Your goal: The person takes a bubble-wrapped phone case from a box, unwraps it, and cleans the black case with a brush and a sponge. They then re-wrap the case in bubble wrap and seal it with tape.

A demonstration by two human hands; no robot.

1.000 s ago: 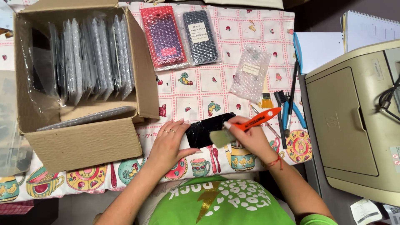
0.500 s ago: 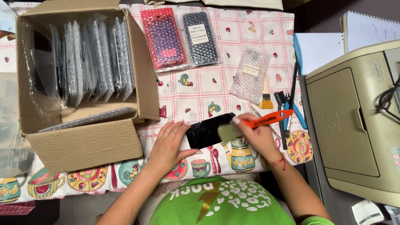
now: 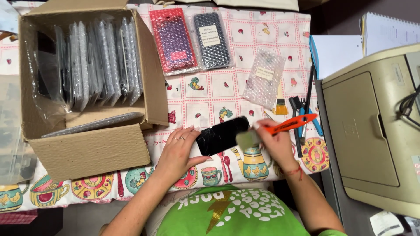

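**Cracked phone under the brush**

Left hand (image 3: 177, 150) lies flat, fingers apart, pinning a black phone (image 3: 221, 135) w/ cracked glass on the tablecloth (image 3: 197, 98). Right hand (image 3: 275, 142) is clenched on an orange-handled brush (image 3: 280, 129) at its right end. Phone looks thin, stiff, slick, fragile (safest held by the edges).

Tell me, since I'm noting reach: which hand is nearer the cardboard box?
Left. The left hand rests on the black phone just right of the cardboard box; the right hand is farther right, holding an orange-handled brush.
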